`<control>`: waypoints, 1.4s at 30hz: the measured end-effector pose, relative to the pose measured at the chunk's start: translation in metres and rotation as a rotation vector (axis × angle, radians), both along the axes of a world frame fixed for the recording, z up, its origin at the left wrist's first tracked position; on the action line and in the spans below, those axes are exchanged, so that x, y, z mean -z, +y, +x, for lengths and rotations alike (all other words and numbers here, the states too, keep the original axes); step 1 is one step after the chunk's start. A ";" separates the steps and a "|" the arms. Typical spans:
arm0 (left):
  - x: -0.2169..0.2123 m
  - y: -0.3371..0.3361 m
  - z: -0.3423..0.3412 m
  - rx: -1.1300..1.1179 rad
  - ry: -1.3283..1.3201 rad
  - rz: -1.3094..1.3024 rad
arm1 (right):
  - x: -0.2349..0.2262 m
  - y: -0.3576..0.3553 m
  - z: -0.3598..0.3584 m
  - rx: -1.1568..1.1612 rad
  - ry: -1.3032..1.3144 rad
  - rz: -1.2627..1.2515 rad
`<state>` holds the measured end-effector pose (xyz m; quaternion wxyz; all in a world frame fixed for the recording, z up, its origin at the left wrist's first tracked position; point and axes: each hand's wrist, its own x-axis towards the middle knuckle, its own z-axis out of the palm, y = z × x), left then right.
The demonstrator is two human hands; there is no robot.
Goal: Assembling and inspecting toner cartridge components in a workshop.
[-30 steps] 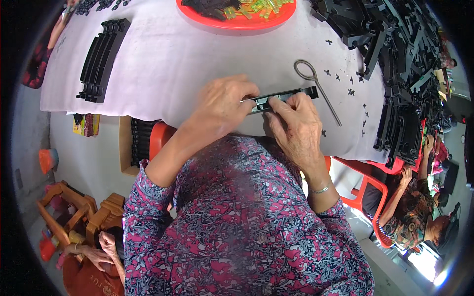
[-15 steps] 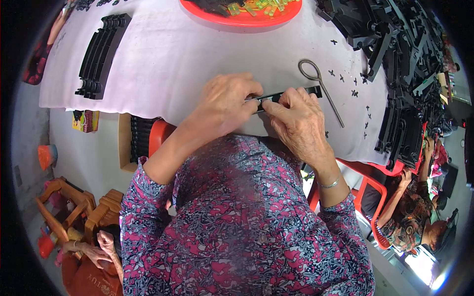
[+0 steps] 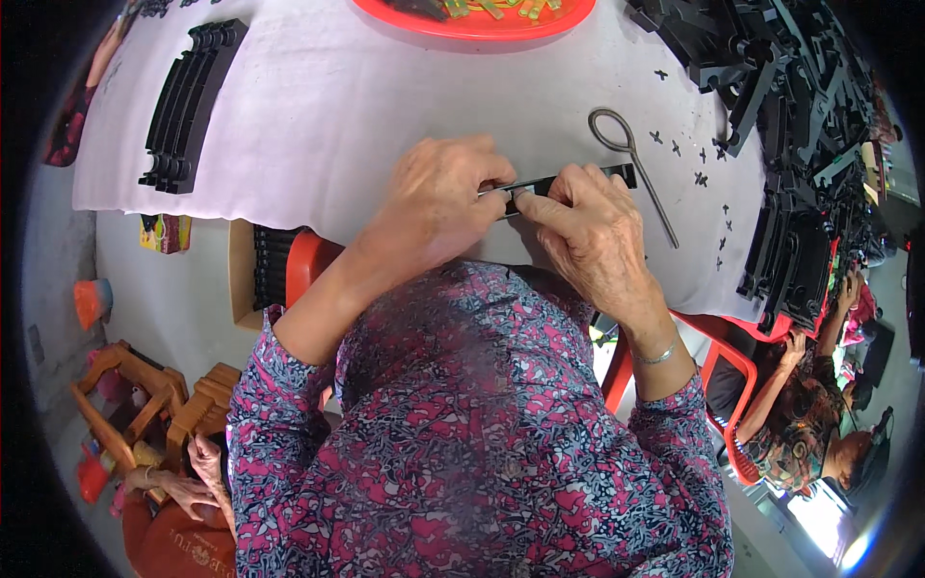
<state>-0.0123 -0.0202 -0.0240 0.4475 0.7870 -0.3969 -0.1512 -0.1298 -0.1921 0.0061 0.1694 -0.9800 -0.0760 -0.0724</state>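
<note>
You are pinching one black plastic strip [image 3: 578, 180] with your left hand [image 3: 438, 202] and right hand [image 3: 593, 231], fingers closed, near the surface's [image 3: 337, 125] front edge.

White cloth [image 3: 337, 125] covers table. Row of black curved parts [image 3: 188, 101] at 10 o'clock. Red tray [image 3: 472, 24] at 12 o'clock edge. Metal looped pin [image 3: 636, 169] right of centre, small black crosses [image 3: 699, 178] scattered beside. Heap of black parts [image 3: 800, 106] at 2 o'clock. Red chair [image 3: 727, 366] at 4 o'clock.
</note>
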 end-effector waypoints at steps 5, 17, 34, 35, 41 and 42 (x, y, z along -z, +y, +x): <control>-0.002 -0.002 -0.002 -0.023 0.061 0.011 | 0.000 0.000 0.000 0.003 -0.011 0.018; -0.006 -0.005 -0.002 -0.058 0.083 0.078 | 0.002 -0.003 0.001 -0.061 -0.035 0.030; -0.015 -0.010 -0.024 0.021 -0.071 -0.076 | 0.007 -0.090 0.008 0.512 -0.088 0.243; -0.013 -0.013 -0.026 0.016 -0.111 -0.065 | 0.011 -0.091 0.013 0.520 -0.062 0.263; -0.012 -0.013 -0.026 0.042 -0.141 -0.028 | 0.024 -0.105 0.041 0.515 0.058 0.382; -0.013 -0.013 -0.026 0.051 -0.137 -0.031 | 0.028 -0.109 0.041 0.500 0.054 0.380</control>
